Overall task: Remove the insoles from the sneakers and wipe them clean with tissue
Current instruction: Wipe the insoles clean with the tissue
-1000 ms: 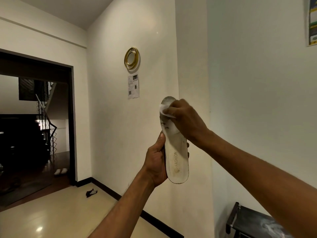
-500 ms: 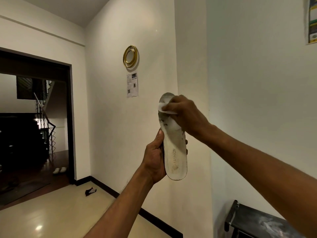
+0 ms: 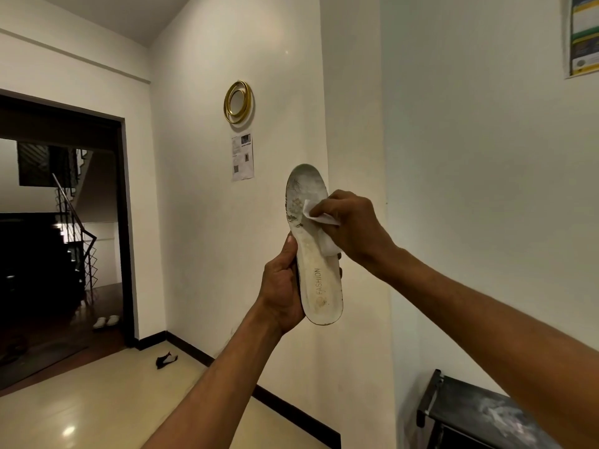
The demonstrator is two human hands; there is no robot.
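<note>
- Insole (image 3: 312, 254): a single white insole is held up in the air in front of the wall (image 3: 470, 189), roughly upright, toe end on top and heel end at the bottom, printed face towards the camera.
- The left hand (image 3: 282, 286) grips the heel half. Its thumb lies along the left edge and its fingers curl round the back, with a fingertip showing at the right edge.
- The right hand (image 3: 353, 225) pinches a folded white tissue (image 3: 327, 243) between curled fingers and thumb and presses it onto the face of the insole, about the middle and just below the forefoot.
- Dark marks (image 3: 293, 207) show on the forefoot, just beside the upper left corner of the tissue, and a yellowish stain (image 3: 321, 301) sits near the heel.
- Step in hand, as I judge it: the insole is out of the shoe and the wiping is under way. No sneaker is in view.
- The next move calls for a firm hold from the left hand so the thin insole does not bend, while the tissue rubs with pressure over the marked forefoot and then down to the heel stain.
</note>
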